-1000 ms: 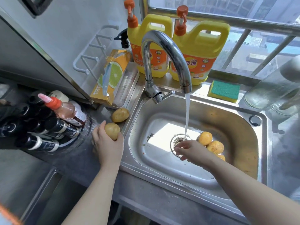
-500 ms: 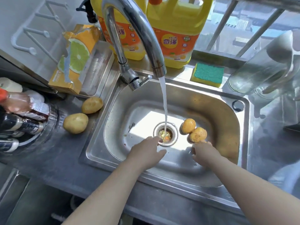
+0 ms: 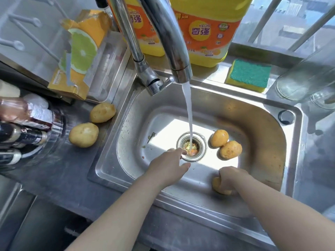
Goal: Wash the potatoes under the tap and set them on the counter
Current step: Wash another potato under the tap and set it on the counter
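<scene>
Fingers of the right hand [image 3: 229, 178] curl around a round yellow potato [image 3: 218, 187] by the stainless steel sink's [image 3: 126, 124] near edge, while the left hand [image 3: 166, 165] lies open and empty, fingertips [image 3: 183, 152] beside the round metal drain [image 3: 199, 142].

Five potatoes from where I stand: two on the counter [image 3: 59, 171], the back potato [image 3: 102, 112] and the front potato [image 3: 83, 135]; two loose in the sink [image 3: 262, 127], the drain-side potato [image 3: 219, 138] and the outer potato [image 3: 230, 149]; one held potato [image 3: 216, 185] under the right hand [image 3: 230, 178]. Two hands, counting the left hand [image 3: 166, 165]. Two yellow detergent jugs, a left jug [image 3: 145, 38] and a right jug [image 3: 204, 33]. One tap [image 3: 174, 42], one sponge [image 3: 248, 74], one lemon-printed box [image 3: 81, 51]. Two glass jars [image 3: 304, 78], I think. The dark bottles [image 3: 21, 136] overlap too much to count.
</scene>
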### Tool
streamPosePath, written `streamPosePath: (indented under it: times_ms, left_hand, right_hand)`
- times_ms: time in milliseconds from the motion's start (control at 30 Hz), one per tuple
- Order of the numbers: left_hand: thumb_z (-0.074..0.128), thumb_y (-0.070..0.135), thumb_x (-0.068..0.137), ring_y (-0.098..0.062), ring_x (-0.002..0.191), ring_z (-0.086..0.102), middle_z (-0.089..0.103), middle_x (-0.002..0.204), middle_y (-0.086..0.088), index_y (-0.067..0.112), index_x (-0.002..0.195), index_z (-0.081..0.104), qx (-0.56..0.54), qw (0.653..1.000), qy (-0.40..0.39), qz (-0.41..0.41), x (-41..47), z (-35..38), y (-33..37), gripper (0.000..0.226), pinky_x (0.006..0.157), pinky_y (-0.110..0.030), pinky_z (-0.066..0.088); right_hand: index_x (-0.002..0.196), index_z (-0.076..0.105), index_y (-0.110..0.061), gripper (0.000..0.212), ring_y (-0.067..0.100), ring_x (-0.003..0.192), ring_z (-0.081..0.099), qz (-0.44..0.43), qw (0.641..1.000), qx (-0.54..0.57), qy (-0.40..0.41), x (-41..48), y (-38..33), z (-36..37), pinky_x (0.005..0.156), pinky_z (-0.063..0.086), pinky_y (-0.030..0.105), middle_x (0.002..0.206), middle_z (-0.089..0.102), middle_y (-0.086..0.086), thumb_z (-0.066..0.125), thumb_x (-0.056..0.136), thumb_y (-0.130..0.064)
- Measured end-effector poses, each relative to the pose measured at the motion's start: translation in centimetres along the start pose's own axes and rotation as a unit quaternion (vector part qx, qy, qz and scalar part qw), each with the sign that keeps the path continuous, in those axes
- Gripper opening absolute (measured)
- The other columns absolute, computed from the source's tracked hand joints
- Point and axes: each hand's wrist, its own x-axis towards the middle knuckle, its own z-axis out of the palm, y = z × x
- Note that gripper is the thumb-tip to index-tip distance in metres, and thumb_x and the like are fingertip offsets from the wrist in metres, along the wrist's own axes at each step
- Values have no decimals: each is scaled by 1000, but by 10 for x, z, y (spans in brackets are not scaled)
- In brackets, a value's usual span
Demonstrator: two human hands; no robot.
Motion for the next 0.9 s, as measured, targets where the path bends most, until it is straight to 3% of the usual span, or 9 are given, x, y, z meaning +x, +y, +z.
streamPosePath:
  times_ms: [133, 267, 333, 433, 500, 567, 667, 767, 900]
  left_hand:
    - [50, 46, 100, -14, 121, 53, 52, 139, 8, 30, 144, 44, -28, 1000, -10, -6, -3, 0, 1, 47, 99, -37, 49]
    - [50, 39, 101, -14, 111, 55, 56, 128, 8, 26, 139, 49, -104, 994, 8, -35, -9, -9, 2, 40, 86, -28, 46]
    - [48, 36, 102, -16, 107, 59, 59, 123, 6, 25, 135, 53, -164, 984, 34, -57, -12, -16, 4, 35, 88, -29, 48]
    - [42, 37, 104, -19, 93, 69, 65, 119, 0, 24, 124, 57, -295, 951, 59, -71, -21, -27, 14, 28, 93, -38, 53]
    - [36, 41, 106, -18, 85, 72, 68, 114, -1, 23, 122, 59, -393, 917, 42, -56, -33, -34, 26, 33, 83, -37, 59]
    - [34, 40, 108, -17, 75, 72, 70, 105, -1, 21, 118, 60, -459, 887, 37, -16, -45, -38, 36, 34, 71, -30, 57]
    - [35, 35, 109, -18, 62, 62, 64, 86, -2, 14, 121, 58, -517, 853, 48, 47, -55, -43, 50, 34, 55, -25, 49]
    - [47, 41, 98, -10, 59, 57, 63, 73, 10, 17, 130, 54, -497, 860, 46, 105, -54, -52, 57, 41, 54, -22, 41]
    - [53, 46, 90, -8, 57, 46, 54, 71, 7, 20, 125, 53, -501, 851, 77, 136, -51, -63, 64, 44, 55, -23, 38]
  right_hand:
    - [84, 69, -14, 30, 22, 79, 68, -12, 998, 66, 0, -14, -7, -6, 64, 52, 22, 87, 70, 0, 59, 60, -30]
    - [102, 71, -14, 45, 21, 77, 69, -101, 957, 269, 42, -49, -12, -40, 70, 56, 31, 90, 75, 7, 65, 70, -46]
    - [103, 67, -17, 44, 17, 72, 67, -149, 902, 400, 67, -77, -17, -60, 70, 56, 32, 90, 76, 9, 71, 73, -50]
    - [104, 66, -15, 27, 17, 70, 67, -217, 795, 559, 96, -120, -31, -82, 72, 56, 31, 87, 73, 5, 73, 86, -34]
    - [113, 65, -16, 26, 18, 67, 66, -251, 724, 634, 108, -146, -42, -90, 71, 56, 33, 87, 71, 6, 71, 91, -30]
    - [116, 65, -20, 28, 18, 62, 65, -258, 684, 669, 137, -166, -52, -94, 75, 58, 39, 87, 72, 7, 69, 91, -33]
    - [116, 58, -14, 36, 17, 61, 58, -253, 666, 678, 184, -185, -63, -102, 67, 52, 39, 80, 68, 3, 65, 92, -41]
    - [117, 53, -3, 53, 15, 66, 57, -254, 668, 661, 230, -195, -69, -118, 58, 47, 30, 89, 61, 4, 55, 93, -50]
    - [108, 57, -13, 56, 19, 81, 61, -280, 678, 618, 283, -205, -71, -134, 80, 51, 45, 95, 63, 3, 38, 96, -64]
